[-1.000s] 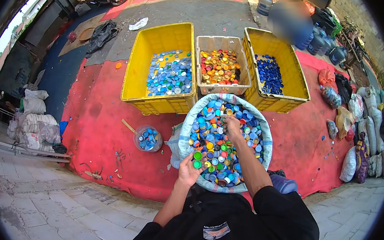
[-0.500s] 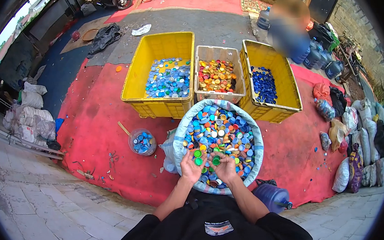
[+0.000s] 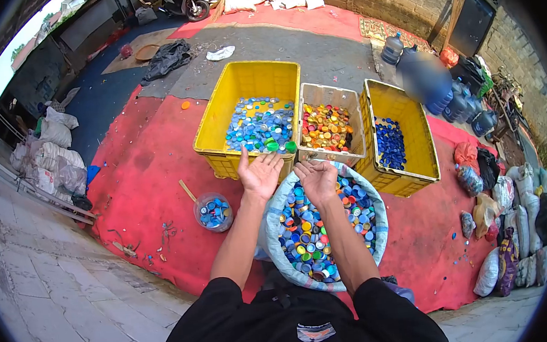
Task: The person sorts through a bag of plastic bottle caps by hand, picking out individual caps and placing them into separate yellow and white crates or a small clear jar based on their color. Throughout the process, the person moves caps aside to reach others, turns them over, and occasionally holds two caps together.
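Note:
My left hand (image 3: 261,176) is held palm up with its fingers stretched out, near the front wall of the yellow crate (image 3: 227,164). My right hand (image 3: 318,181) is also open, over the far rim of the woven sack (image 3: 275,245). Neither palm holds anything. Just beyond my fingertips, a blurred green bottle cap (image 3: 273,146) and a second green cap (image 3: 291,147) appear in the air by the crate's front edge. Mixed bottle caps (image 3: 304,233) fill the sack; mostly light blue caps (image 3: 258,122) lie in the crate.
A white crate (image 3: 306,152) holds yellow, orange and red caps; another yellow crate (image 3: 404,183) holds dark blue ones. A clear tub (image 3: 223,225) of caps stands left on the red mat (image 3: 152,174). Large water bottles (image 3: 455,108) and filled sacks (image 3: 521,216) line the right.
Both hands have moved forward from over the sack towards the crates and opened. The green caps they held have left them. The view has shifted slightly.

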{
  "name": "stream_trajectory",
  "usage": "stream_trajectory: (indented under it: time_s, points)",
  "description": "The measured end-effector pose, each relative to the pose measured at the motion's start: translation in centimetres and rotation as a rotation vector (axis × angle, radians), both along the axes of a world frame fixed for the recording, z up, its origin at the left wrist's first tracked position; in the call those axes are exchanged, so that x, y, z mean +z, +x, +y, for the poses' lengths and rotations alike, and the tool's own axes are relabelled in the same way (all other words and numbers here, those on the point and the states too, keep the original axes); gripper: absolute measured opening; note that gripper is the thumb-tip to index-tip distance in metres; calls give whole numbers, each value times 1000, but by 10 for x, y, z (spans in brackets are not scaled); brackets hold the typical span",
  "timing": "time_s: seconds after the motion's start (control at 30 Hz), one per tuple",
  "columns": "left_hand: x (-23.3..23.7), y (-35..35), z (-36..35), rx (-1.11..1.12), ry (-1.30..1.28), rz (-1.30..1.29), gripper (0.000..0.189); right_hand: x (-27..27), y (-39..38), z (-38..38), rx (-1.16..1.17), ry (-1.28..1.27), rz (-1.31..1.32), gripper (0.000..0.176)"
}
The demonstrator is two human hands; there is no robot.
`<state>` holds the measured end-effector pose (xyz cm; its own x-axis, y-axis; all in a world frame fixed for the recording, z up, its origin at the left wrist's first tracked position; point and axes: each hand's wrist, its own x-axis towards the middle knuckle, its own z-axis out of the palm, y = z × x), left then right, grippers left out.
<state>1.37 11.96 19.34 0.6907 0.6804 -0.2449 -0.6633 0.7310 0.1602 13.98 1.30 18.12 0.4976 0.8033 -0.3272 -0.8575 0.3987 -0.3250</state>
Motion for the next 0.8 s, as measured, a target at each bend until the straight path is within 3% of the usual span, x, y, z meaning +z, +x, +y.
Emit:
stream_trajectory:
  time_s: [0.07,0.17,0.2,0.3,0.37,0.43,0.57,0.67,0.77,0.8]
  points:
    - [10,1,15,95,-43,61,106,1,10,6,-74,-19,-37,33]
    - [-25,-21,4,71,47,161,113,-2,10,-17,-148,-118,-91,37]
    - [-42,-28,-3,69,-66,211,94,-15,11,-30,-153,-164,-115,40]
    - [-81,-52,-49,-45,50,270,63,-49,3,-87,-85,-327,-232,53]
    - [-105,-63,-81,-89,3,441,39,-71,-4,-129,-68,-453,-294,47]
    - [-120,-71,-112,-136,57,568,34,-80,-17,-170,-61,-605,-406,43]
    - [-133,-78,-148,-226,243,746,26,-104,-23,-245,-233,-743,-372,33]
    - [-133,-73,-159,-258,409,874,21,-108,-10,-290,-541,-982,-549,36]
    - [-132,-63,-160,-305,613,1033,23,-104,8,-313,-666,-1387,-1077,37]
    - [-135,-58,-158,-303,666,1031,24,-108,12,-319,-642,-1370,-1112,37]
